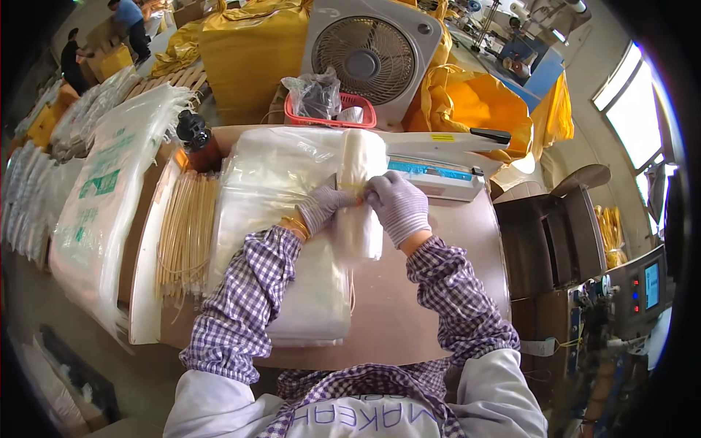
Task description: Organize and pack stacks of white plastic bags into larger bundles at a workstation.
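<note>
A rolled bundle of clear plastic bags (361,233) stands lengthwise in front of me, with a thin yellowish band around its middle. My left hand (325,204), in a pale striped glove, grips its left side at the band. From the right, my right hand (400,208), gloved alike, has its bent fingers pinched at that band; whatever lies between the fingertips is too small to make out. Beneath and left of the roll lies a flat stack of clear plastic bags (281,281). Yellowish bands circle my left wrist.
A heat sealer (438,175) lies along the table's (431,306) far right. Pale plastic ties (186,233) fill a tray at left, beside a dark bottle (196,139). Behind stand a red basket (328,120) and a box fan (365,62). Two people are at the far left.
</note>
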A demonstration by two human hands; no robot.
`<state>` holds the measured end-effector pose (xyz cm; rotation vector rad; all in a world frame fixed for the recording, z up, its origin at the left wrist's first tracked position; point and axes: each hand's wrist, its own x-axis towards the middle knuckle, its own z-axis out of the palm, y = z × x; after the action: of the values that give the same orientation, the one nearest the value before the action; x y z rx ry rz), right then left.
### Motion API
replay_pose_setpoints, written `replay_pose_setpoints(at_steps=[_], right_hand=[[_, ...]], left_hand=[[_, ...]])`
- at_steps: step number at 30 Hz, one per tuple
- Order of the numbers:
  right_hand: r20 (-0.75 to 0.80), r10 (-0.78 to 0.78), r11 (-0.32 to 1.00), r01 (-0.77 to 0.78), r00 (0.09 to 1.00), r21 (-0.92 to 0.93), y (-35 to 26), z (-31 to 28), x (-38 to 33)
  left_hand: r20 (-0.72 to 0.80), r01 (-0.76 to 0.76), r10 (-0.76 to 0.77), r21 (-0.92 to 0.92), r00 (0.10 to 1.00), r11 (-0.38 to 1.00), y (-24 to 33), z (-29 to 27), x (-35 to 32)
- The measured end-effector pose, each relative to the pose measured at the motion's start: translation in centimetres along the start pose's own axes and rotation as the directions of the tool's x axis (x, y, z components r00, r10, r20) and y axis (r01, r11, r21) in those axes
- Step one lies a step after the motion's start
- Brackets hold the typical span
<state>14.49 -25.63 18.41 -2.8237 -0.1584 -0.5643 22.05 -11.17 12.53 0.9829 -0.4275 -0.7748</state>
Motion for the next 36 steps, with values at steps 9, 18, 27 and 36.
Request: replay_pose_setpoints(at_steps=[9,18,27,36], right_hand=[[0.144,-0.139,0.81,0.196,0.98,-0.553,2.6,-3.1,5.5],[0.061,0.062,0.931,-0.035,0.996,-0.363,10.9,-9.0,16.3],[0.037,0.512,0.613,-0.335,0.858,-0.715,35.7,-8.8,23.9],[-0.177,0.29,0.838,-0.339,0.941,-0.427,25.0,-10.2,19.8]], left_hand=[[0.018,0.082,-0.083,0.048,0.996,0.995,1.8,1.7,-1.2],[0.017,0.12,-0.123,0.116,0.992,0.986,1.8,2.4,-0.9],[-0.023,0.237,-0.236,0.054,0.971,0.97,2.6,2.6,-0.9],[-0.03,0.273,-0.276,-0.079,0.961,0.959,2.7,3.0,-1.3]])
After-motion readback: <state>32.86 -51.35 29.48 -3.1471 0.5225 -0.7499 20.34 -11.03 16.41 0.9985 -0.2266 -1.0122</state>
